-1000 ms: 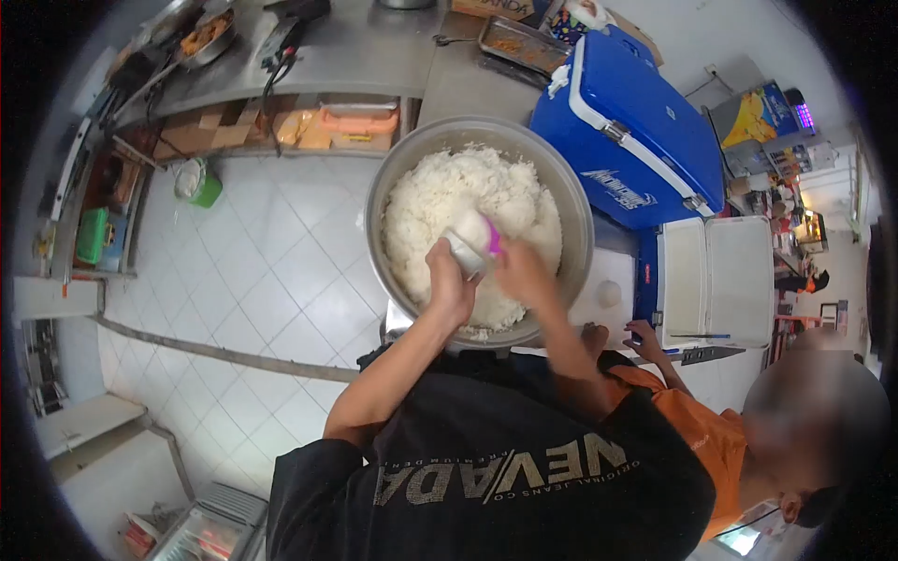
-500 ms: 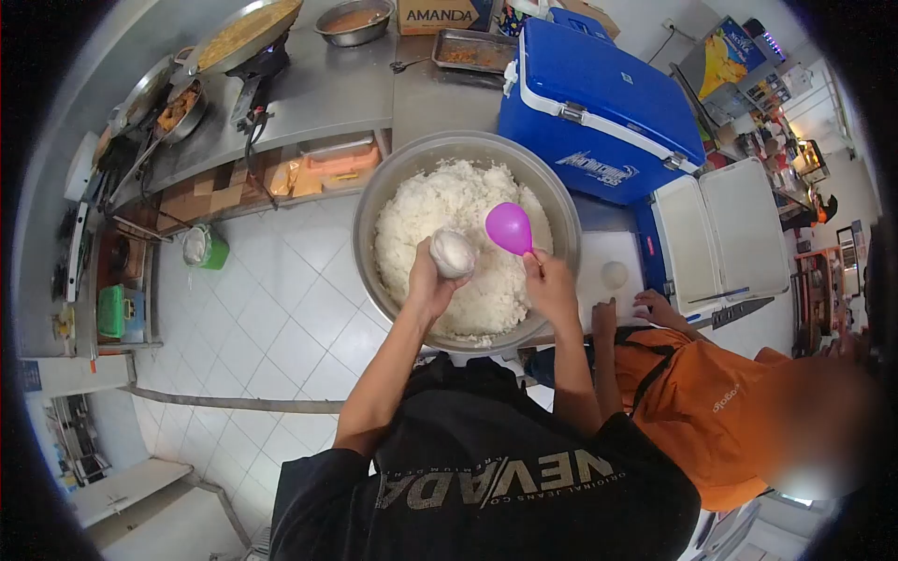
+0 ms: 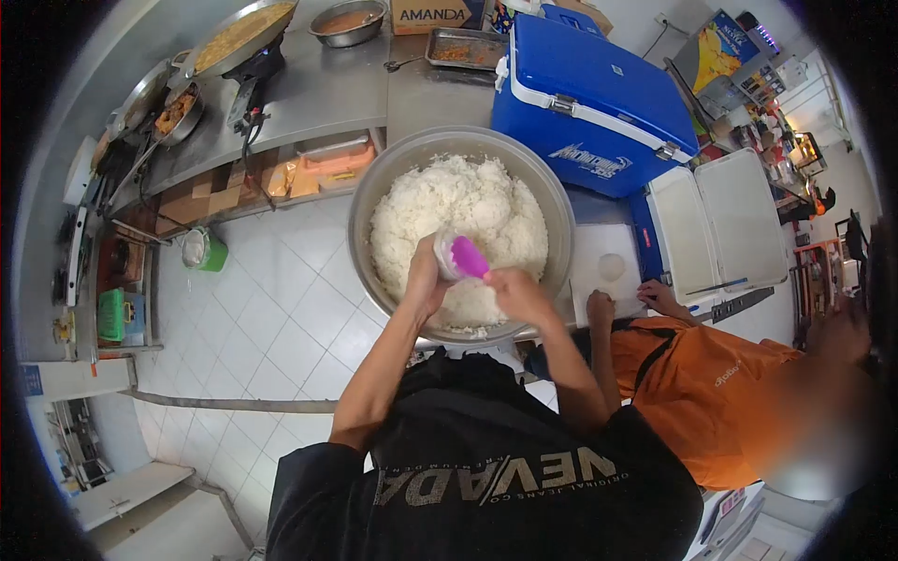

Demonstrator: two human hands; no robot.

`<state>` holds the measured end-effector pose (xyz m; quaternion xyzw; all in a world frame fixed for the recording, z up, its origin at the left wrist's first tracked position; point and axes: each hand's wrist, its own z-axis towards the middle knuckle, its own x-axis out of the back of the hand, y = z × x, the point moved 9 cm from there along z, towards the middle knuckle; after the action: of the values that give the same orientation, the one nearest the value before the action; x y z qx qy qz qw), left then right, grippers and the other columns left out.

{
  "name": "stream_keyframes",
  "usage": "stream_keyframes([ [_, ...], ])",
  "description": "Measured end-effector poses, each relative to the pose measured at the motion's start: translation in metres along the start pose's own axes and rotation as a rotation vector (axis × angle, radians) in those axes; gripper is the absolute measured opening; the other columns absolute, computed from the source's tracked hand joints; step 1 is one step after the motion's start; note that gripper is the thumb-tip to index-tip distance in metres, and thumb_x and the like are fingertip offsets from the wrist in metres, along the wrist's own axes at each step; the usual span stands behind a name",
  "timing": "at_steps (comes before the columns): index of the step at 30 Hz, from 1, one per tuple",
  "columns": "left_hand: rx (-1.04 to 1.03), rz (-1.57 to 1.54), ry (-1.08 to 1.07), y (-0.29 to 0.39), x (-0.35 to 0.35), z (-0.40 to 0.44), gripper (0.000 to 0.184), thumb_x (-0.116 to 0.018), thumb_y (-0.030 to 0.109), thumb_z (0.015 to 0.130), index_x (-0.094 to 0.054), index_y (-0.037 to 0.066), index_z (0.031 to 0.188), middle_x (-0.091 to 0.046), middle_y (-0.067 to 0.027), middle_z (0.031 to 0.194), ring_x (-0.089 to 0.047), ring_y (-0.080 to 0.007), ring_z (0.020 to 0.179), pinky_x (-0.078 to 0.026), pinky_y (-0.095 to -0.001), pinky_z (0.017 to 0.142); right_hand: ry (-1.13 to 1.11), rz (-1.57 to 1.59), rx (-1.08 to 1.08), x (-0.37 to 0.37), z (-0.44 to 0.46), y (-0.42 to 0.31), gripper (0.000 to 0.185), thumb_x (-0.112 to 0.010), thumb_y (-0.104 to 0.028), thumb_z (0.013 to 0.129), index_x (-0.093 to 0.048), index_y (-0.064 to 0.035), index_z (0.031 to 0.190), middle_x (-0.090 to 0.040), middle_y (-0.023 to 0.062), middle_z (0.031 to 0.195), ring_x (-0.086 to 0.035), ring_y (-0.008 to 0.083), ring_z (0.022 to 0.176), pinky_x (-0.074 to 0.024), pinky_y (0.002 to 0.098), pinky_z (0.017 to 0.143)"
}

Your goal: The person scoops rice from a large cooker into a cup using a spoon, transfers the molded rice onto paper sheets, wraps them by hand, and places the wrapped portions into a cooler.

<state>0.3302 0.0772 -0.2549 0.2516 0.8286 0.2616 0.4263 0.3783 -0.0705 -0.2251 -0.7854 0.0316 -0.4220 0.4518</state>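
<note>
the left hand [image 3: 426, 279] is clamped round a small pale cup [image 3: 444, 249], holding it over the near part of a wide metal pot [image 3: 463, 139]. the right hand [image 3: 521, 294] is closed on the handle of a purple scoop [image 3: 470, 257], whose head lies across the cup; whether the 2 touch cannot be told. both hands are above the pot, near each other, and the right looks slightly blurred. rice [image 3: 412, 210] is heaped inside the pot, lumpy and uneven, below its rim. how much rice is in the cup cannot be told, as the scoop covers part of it.

just past the pot, to the right, stands a shut blue cooler [image 3: 599, 98]. nearer, a 2nd cooler has its white lid [image 3: 744, 220] swung open. a white board [image 3: 591, 245] beside the pot bears a pale round mound [image 3: 612, 267], and a co-worker in an orange top [image 3: 687, 388] has both arms stretched toward it. on the metal counter [image 3: 323, 79] behind are a tray [image 3: 465, 50], a bowl [image 3: 349, 30] and a pan [image 3: 241, 45]. a green bucket [image 3: 216, 253] sits on the tiled floor [image 3: 281, 271] to the left.
</note>
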Motion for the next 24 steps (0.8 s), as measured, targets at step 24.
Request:
stream_keyframes([
  [24, -0.04, -0.588, -0.114, 0.006, 0.06, -0.143, 0.052, -0.036, 0.041, 0.106, -0.047, 0.007, 0.143, -0.053, -0.0111, 0.145, -0.053, -0.0294, 0.132, -0.044, -0.049, 0.11, 0.006, -0.434, -0.061, -0.007, -0.029, -0.02, 0.026, -0.06, -0.025, 0.095, -0.073, -0.0022, 0.09, -0.066, 0.0263, 0.084, -0.065, 0.0439, 0.084, -0.0488, 0.0518, 0.076],
])
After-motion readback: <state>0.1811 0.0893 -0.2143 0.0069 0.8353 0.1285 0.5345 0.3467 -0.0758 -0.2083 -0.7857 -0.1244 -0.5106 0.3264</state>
